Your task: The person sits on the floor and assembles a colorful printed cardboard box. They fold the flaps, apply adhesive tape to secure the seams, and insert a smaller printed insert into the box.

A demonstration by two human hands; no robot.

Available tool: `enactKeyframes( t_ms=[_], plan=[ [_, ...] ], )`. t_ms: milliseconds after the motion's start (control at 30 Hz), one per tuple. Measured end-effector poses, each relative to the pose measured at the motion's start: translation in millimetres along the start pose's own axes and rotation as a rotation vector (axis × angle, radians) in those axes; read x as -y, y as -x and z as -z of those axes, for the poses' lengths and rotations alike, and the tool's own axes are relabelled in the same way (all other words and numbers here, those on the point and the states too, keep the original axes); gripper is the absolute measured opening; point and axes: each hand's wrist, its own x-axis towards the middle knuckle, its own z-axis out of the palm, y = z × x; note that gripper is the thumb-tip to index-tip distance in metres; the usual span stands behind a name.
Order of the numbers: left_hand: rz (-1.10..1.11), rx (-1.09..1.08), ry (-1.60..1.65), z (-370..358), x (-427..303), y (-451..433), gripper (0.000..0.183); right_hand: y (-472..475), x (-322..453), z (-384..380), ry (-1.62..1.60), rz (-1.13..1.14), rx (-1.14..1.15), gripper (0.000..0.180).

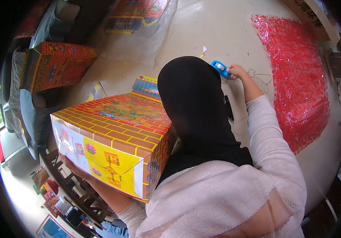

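Observation:
A large printed paper box [119, 116] with a red and brown brick pattern rests tilted against my raised knee in black trousers [194, 104]. Yellow and white paper [111, 160] with pink flowers and red stamps covers its near end. My left hand [74, 171] supports the box from the lower left, its fingers partly hidden beneath. Out over the floor to the right, my right hand [235, 72] grips a blue tape dispenser [219, 68] holding a roll of tape. A blue-patterned flap [146, 87] sticks out at the box's far end.
Another brick-patterned paper box [63, 67] stands at the left. Printed sheets in clear plastic [128, 17] lie at the top. A red plastic-wrapped bundle [298, 89] stretches along the right. Paper scraps [205, 49] and string [262, 79] lie on the tiled floor [200, 26].

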Motion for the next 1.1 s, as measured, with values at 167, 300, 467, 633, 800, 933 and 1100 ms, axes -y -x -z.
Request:
enactKeyframes(
  t_ms=[167, 300, 467, 633, 800, 933, 1100],
  plan=[
    [0.038, 0.024, -0.004, -5.0, 0.6, -4.5, 0.067, 14.3, -18.1, 15.2, -0.296, 0.112, 0.121, 0.014],
    [0.062, 0.018, -0.014, -2.3, -3.1, 0.2, 0.069, 41.3, -37.4, 7.4, -0.593, 0.118, 0.028, 0.014],
    [0.172, 0.056, 0.021, 1.0, -5.9, -0.8, 0.074, 32.3, -54.2, 11.7, -0.267, 0.115, -0.122, 0.013],
    [-0.023, 0.446, 0.173, -28.3, -23.2, 15.1, 0.072, -7.7, -83.1, 9.9, -0.043, 0.253, -0.248, 0.020],
    [0.112, 0.011, -0.030, 3.4, -5.9, -0.4, 0.070, -43.1, -78.4, -7.9, 0.476, 0.163, -0.280, 0.024],
    [0.103, 0.020, 0.225, -10.5, 8.0, -6.4, 0.067, -64.7, -102.0, 5.9, 0.717, -0.204, -0.288, 0.041],
    [-0.032, 0.306, 0.336, 11.6, -6.3, 19.2, 0.047, -3.2, -75.7, -22.7, 0.530, 0.193, -0.354, 0.035]
  ],
)
